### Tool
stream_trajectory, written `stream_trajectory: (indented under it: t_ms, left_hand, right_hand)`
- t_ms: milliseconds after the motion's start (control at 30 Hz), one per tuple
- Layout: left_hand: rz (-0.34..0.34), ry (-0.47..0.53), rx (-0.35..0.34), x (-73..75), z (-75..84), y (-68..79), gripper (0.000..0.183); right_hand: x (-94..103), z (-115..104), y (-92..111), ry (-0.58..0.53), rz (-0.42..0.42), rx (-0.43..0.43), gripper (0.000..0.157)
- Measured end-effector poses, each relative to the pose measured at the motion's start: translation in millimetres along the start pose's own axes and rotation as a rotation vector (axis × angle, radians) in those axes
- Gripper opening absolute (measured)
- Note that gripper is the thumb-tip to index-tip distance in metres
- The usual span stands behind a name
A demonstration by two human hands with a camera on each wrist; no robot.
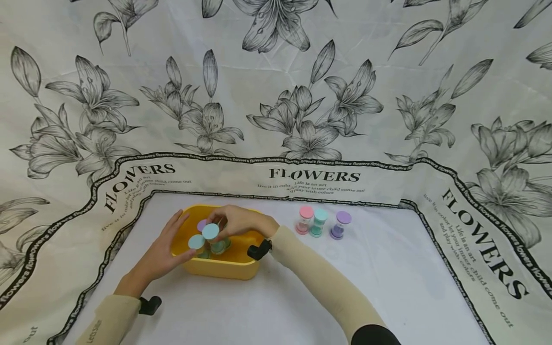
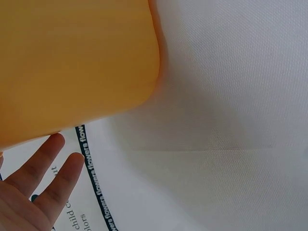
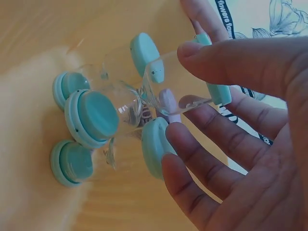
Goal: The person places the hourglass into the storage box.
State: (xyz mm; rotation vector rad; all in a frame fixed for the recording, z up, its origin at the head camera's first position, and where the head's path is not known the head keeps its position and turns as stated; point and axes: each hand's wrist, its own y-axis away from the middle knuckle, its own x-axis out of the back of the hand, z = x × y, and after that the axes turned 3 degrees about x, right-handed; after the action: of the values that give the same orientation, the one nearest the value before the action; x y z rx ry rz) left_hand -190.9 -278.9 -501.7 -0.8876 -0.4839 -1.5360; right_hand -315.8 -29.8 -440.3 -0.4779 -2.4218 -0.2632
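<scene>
A yellow plastic bin (image 1: 224, 270) stands on the white-covered table, with several small sand timers inside it. My right hand (image 1: 239, 221) reaches over the bin and pinches a mint-green sand timer (image 3: 122, 108) by its upper end, thumb on one side and fingers on the other. Two more mint-green timers stand close around it; one shows its round cap (image 1: 196, 241) in the head view. A purple cap (image 1: 201, 225) peeks out behind them, partly hidden. At the bin's left side my left hand (image 1: 161, 251) rests with fingers spread and fairly straight, touching the wall.
Right of the bin stand a pink sand timer (image 1: 304, 220), a teal sand timer (image 1: 318, 223) and a purple sand timer (image 1: 340, 225), upright. A floral-printed cloth (image 1: 315, 177) rises behind the table and along both sides.
</scene>
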Motion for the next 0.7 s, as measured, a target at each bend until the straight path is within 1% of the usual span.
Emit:
stream_trajectory:
  t_ms: [200,400,533,700]
  left_hand:
    - [0.015,-0.006,-0.003,-1.1,0.1,-0.9,0.096]
    - [0.008,-0.004,-0.002,2.0,-0.1,-0.5,0.097]
    - [0.017,-0.007,-0.001,1.9,-1.3,-0.6,0.097]
    - [0.019,-0.007,-0.006,-0.7,-3.8,-1.1,0.096]
  right_hand:
    - [6.6,1,1,-0.005,-0.044,0.022,0.042]
    - [13.2,-3,-4,-0.003,-0.062,0.029,0.042]
    - [10.9,-3,-9,-0.007,-0.074,0.042,0.043]
    - [4.3,1,-14,-0.018,-0.058,0.045,0.044]
